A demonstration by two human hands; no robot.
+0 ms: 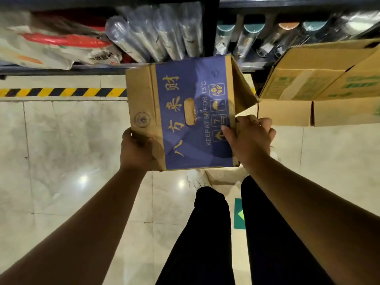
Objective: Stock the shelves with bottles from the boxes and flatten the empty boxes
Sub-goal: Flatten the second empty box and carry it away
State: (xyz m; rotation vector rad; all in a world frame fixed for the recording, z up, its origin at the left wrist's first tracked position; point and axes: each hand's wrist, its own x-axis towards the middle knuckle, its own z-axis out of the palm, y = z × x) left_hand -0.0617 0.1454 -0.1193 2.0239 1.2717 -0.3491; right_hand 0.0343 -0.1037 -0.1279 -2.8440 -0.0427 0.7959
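A worker holds a blue-printed carton at the centre of the frame, above a pale tiled floor and in front of a low shelf that runs across the top. The left hand grips the carton's lower-left edge, fingers curled round the bare cardboard. The right hand clamps the right edge, its thumb lying on the blue face and its fingers wrapped behind. One brown flap hangs open at the carton's upper right. Its inside is hidden, but it looks empty and ready to be flattened. To do that cleanly, both ends should be freed first, then opposite corners pushed toward each other so the walls fold along their existing creases rather than buckling across the hand-hole. Gripping the edges, as here, keeps the fingers out of the closing fold. Clear bottles lie on the shelf at top centre. A green-printed box sits open at the right, and loose cardboard lies by the worker's feet, a likely place for the flattened carton.
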